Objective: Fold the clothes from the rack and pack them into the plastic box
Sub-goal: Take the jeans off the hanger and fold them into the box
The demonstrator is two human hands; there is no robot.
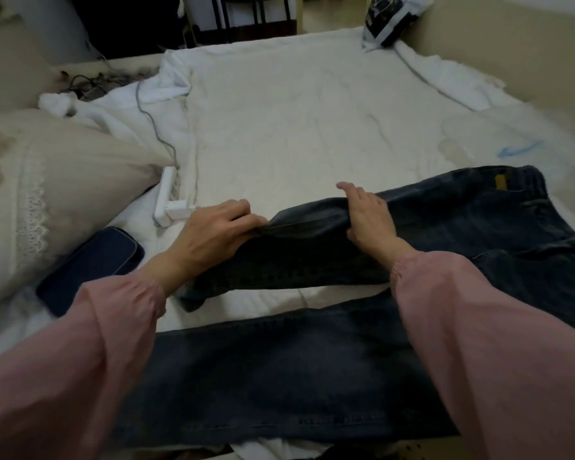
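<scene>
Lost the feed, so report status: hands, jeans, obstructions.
Left hand and right hand both grip a raised leg fold in the jeans. Jeans spread across the bed. Phone and white power strip lie left, off the denim.

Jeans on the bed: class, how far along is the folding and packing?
Done: the jeans lie spread on the bed. In hand: left hand and right hand both grip one leg's folded edge. Left: finishing the fold and packing; no plastic box is in view.
</scene>
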